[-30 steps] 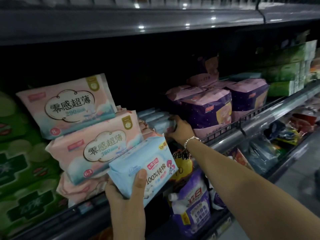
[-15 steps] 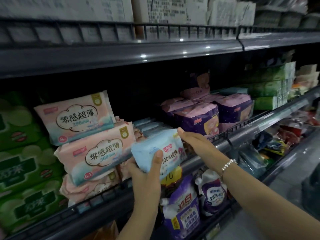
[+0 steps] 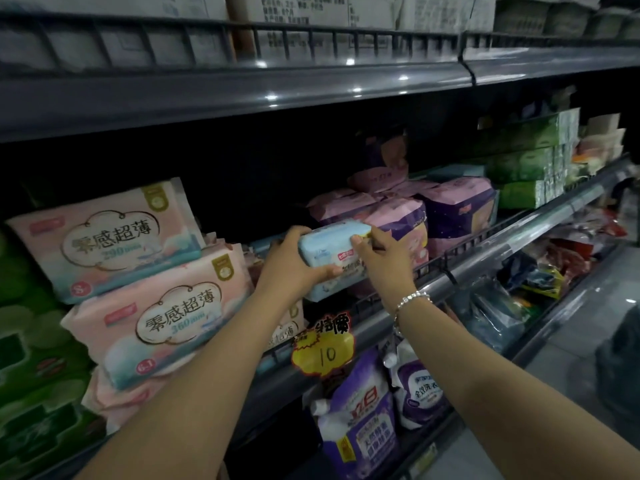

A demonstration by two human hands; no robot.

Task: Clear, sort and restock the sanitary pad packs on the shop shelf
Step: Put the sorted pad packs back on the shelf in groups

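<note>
Both hands hold one light blue pad pack [image 3: 332, 258] up in front of the middle shelf [image 3: 460, 271], between the pink stack on the left and the purple packs on the right. The left hand [image 3: 291, 265] grips the pack's left end, fingers curled over its top and thumb pressed along its lower front. The right hand [image 3: 382, 261] pinches the pack's right end, fingertips on its upper corner, with a beaded bracelet [image 3: 412, 301] on the wrist. Whether the pack's underside touches the shelf or its wire front rail cannot be told.

Just left of the hands lie two pink pad packs [image 3: 138, 271] stacked flat, the upper marked 290 mm and the lower 360 mm, with more pink packs under and behind them. Further left stand green packs [image 3: 31, 358]. Right of the blue pack, purple-and-pink pad packs [image 3: 453, 213] stand in a row behind the wire rail, and beyond them, far right, green packs [image 3: 530, 157] are stacked.

A yellow price tag [image 3: 323, 353] marked 10 hangs from the shelf edge below the hands. On the shelf beneath stand purple detergent pouches [image 3: 363, 420]. The upper shelf [image 3: 242, 95] carries cartons [image 3: 304, 8] behind its rail.
</note>
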